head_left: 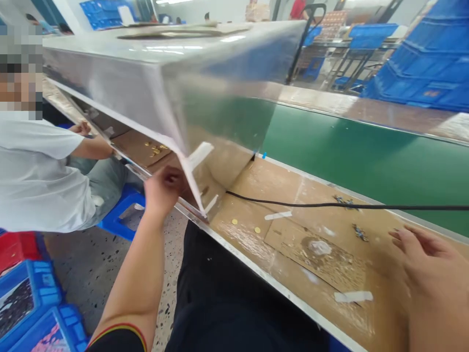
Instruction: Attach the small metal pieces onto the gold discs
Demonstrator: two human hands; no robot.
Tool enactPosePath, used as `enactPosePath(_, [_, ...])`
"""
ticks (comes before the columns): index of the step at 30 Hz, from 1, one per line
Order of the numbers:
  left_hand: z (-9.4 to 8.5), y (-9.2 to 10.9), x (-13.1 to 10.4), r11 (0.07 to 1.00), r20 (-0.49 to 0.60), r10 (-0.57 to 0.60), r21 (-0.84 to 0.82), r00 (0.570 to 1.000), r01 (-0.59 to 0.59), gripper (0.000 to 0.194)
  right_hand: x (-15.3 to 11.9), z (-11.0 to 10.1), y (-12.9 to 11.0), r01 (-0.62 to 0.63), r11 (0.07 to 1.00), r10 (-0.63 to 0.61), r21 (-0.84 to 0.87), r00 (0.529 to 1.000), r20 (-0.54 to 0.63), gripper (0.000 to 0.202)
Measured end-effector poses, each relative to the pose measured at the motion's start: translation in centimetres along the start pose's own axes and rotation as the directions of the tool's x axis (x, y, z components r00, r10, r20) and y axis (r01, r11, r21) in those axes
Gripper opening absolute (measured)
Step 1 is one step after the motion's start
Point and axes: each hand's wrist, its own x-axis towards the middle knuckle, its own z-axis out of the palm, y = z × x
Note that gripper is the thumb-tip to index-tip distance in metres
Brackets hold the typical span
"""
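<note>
My left hand [163,188] reaches under the edge of a clear-sided hood [172,112]; its fingers are curled, blurred and partly hidden, and what they hold cannot be made out. Over the right part of the brown worktop [271,186] is my right hand [421,249], thumb and fingertips close together near a tiny dark thing. Small blue-and-gold pieces [360,232] lie to its left. Two gold discs [234,222] rest near the hood. A taped cardboard sheet [293,244] bears a crumpled clear lump [320,248]. More gold pieces [156,149] lie under the hood.
A black cable [311,204] crosses the worktop. Behind it runs a green belt [359,151]. A person in a white shirt [40,171] sits at the left, with hands at the hood's edge. Blue crates [425,58] stand at back right, others [47,293] at lower left.
</note>
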Motion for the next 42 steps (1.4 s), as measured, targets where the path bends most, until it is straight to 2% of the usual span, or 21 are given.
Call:
enactPosePath(1, [-0.1,0.1,-1.3,0.985,-0.219,-0.081,-0.168,0.972,0.044,0.014,-0.3,-0.2,-0.1,-0.014,0.999,0.013,0.051,1.000,0.007,0.045])
enactPosePath(3, [0.3,0.8,-4.3,0.939,-0.587,-0.222,-0.343,0.779,0.008,0.033,-0.5,-0.4,0.1,-0.054,0.987,0.052,0.149,0.999,0.018,0.046])
enactPosePath(4, [0.7,1.4,-5.8,0.942,-0.706,-0.209,-0.331,0.677,-0.053,0.036,-0.6,-0.4,0.1,-0.065,0.976,0.062,0.207,0.998,0.022,0.045])
enactPosePath(5, [1.3,2.2,-7.3,0.951,-0.756,-0.150,-0.286,0.637,-0.115,0.032,-0.7,-0.4,0.2,-0.055,0.963,0.045,0.262,0.998,0.043,0.045])
enactPosePath(6, [1.9,3.1,-8.7,0.954,-0.761,-0.055,-0.230,0.647,-0.190,0.025,-0.9,-0.3,0.2,-0.023,0.950,0.003,0.312,0.998,0.065,0.044])
enactPosePath(7, [2.6,4.2,-9.9,0.943,-0.713,0.059,-0.190,0.699,-0.273,0.016,-1.2,-0.1,0.1,0.031,0.940,-0.067,0.339,0.993,0.097,0.042])
enactPosePath(9, [4.1,6.5,-11.9,0.870,-0.511,0.275,-0.228,0.815,-0.437,0.012,-2.0,0.1,0.0,0.170,0.932,-0.238,0.319,0.953,0.189,0.037])
enactPosePath(10, [4.8,7.8,-12.5,0.811,-0.408,0.375,-0.289,0.832,-0.508,0.015,-2.5,0.2,-0.1,0.236,0.929,-0.309,0.286,0.919,0.245,0.035])
enactPosePath(11, [5.4,9.1,-12.8,0.738,-0.327,0.467,-0.368,0.822,-0.565,0.019,-3.0,0.3,-0.1,0.290,0.923,-0.360,0.253,0.884,0.299,0.034])
enactPosePath(13, [6.8,12.0,-12.6,0.558,-0.247,0.631,-0.515,0.736,-0.651,0.026,-3.8,0.2,-0.2,0.352,0.911,-0.411,0.217,0.822,0.393,0.036])
enactPosePath(15, [8.2,15.1,-11.5,0.378,-0.235,0.741,-0.628,0.629,-0.680,0.030,-4.2,0.1,-0.2,0.365,0.903,-0.430,0.227,0.772,0.468,0.039])
enactPosePath(17, [9.8,18.2,-9.9,0.263,-0.256,0.783,-0.690,0.567,-0.675,0.029,-4.3,0.0,-0.2,0.342,0.901,-0.433,0.266,0.740,0.514,0.043])
enactPosePath(19, [11.7,21.0,-8.5,0.187,-0.291,0.778,-0.738,0.556,-0.648,0.025,-4.1,-0.2,-0.2,0.300,0.903,-0.425,0.309,0.738,0.525,0.046])
enactPosePath(22, [14.5,23.6,-7.2,0.190,-0.265,0.767,-0.776,0.585,-0.601,0.014,-3.7,-0.3,-0.3,0.270,0.903,-0.413,0.335,0.760,0.502,0.046])
enactPosePath(25, [16.5,24.0,-7.4,0.307,-0.090,0.689,-0.862,0.719,-0.403,0.012,-3.5,-0.7,-0.6,0.313,0.905,-0.420,0.289,0.767,0.485,0.039])
enactPosePath(27, [16.9,23.7,-7.7,0.380,0.185,0.583,-0.923,0.791,-0.063,0.016,-3.6,-1.0,-0.9,0.390,0.892,-0.451,0.226,0.760,0.468,0.031])
enactPosePath(28, [16.9,23.6,-7.7,0.389,0.339,0.534,-0.912,0.775,0.131,0.018,-3.7,-1.1,-1.1,0.438,0.876,-0.479,0.201,0.748,0.459,0.028])
enactPosePath(30, [16.7,23.5,-7.6,0.366,0.568,0.475,-0.822,0.673,0.436,0.026,-4.0,-1.2,-1.4,0.529,0.829,-0.549,0.182,0.709,0.443,0.022])
enactPosePath(32, [16.6,23.7,-7.2,0.335,0.682,0.447,-0.728,0.579,0.598,0.036,-4.3,-1.2,-1.7,0.611,0.768,-0.624,0.190,0.648,0.437,0.018])
enactPosePath(37, [17.1,24.0,-6.8,0.286,0.758,0.451,-0.623,0.471,0.728,0.046,-4.8,-1.0,-2.2,0.819,0.553,-0.776,0.151,0.440,0.452,0.010])
enactPosePath(42, [17.5,23.7,-6.8,0.231,0.728,0.459,-0.651,0.509,0.723,0.033,-5.0,-1.3,-2.6,0.855,0.483,-0.797,0.189,0.339,0.500,0.011])
